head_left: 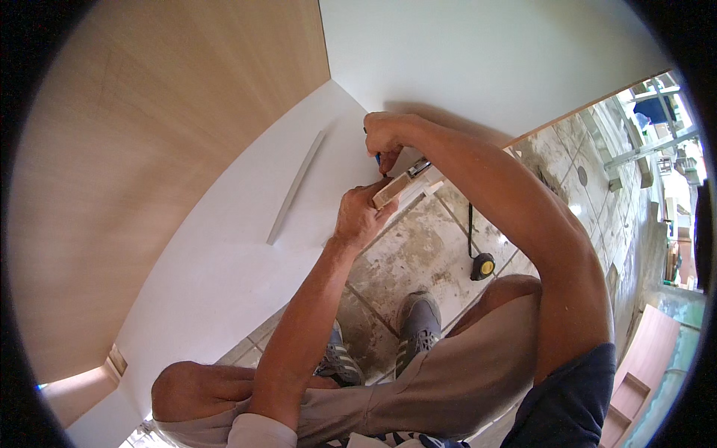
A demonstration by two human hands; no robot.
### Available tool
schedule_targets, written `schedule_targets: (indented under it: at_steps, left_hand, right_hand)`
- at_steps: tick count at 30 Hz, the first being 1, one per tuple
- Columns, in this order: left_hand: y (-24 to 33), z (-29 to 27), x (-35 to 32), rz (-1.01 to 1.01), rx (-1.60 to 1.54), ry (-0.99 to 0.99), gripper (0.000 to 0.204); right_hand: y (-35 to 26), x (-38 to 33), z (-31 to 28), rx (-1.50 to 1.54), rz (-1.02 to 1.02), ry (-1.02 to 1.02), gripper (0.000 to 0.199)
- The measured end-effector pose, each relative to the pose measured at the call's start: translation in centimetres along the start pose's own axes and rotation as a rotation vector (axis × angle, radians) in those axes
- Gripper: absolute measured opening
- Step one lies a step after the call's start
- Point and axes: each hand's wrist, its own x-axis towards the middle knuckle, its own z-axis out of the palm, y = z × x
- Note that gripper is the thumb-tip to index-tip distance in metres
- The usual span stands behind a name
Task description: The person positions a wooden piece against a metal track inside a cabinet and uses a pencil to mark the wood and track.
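My left hand point(357, 216) is closed around a short light-wood piece point(390, 194) at the edge of the white panel point(224, 224). A shiny metal fitting point(419, 166) sits at the far end of the wood piece; its kind is hard to make out. Just beyond, my right hand point(387, 138) is bent down in a pinch on a slim blue-and-dark tool point(378, 159). Its tip points down by the left fingers, and most of it is hidden. Both hands work close together in front of the white upright panel point(478, 60).
A loose white strip point(295, 187) lies on the white panel. At left rises a large wood-grain panel point(164, 134). A black-and-yellow tape measure point(483, 266) with a black strap is right of my feet, over the stained tile floor point(418, 250). Pinkish boards point(642, 358) lie far right.
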Motion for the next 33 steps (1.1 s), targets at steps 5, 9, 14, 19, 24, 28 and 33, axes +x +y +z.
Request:
schedule_targets:
  at_steps: [5,9,14,19,24,28,33]
  left_hand:
    - [0.1,-0.1,0.1,-0.008,-0.015,0.015,0.024]
    - [-0.1,0.4,0.3,0.061,-0.042,0.038,0.024]
    - [-0.4,-0.5,-0.2,0.038,0.051,0.023,0.023]
    - [-0.2,0.4,0.3,0.059,0.053,0.04,0.02]
    - [-0.4,-0.1,0.1,0.107,0.159,0.069,0.013]
    - [-0.7,0.0,0.1,0.137,0.166,0.084,0.013]
    - [-0.6,0.8,0.4,0.161,0.12,0.112,0.014]
  right_hand:
    - [-0.7,1.2,-0.2,-0.679,-0.187,0.027,0.026]
    - [1.8,3.5,0.1,-1.033,-0.258,0.222,0.032]
    - [-1.5,-1.1,1.0,-0.925,-0.157,0.278,0.039]
    - [-0.9,0.8,-0.6,-1.157,-0.313,0.0,0.033]
    - [-1.5,0.4,-0.1,-1.009,-0.402,-0.074,0.033]
    - [-0.5,0.8,0.5,-0.108,-0.009,0.017,0.025]
    - [-0.2,1.1,-0.4,-0.973,-0.299,0.015,0.02]
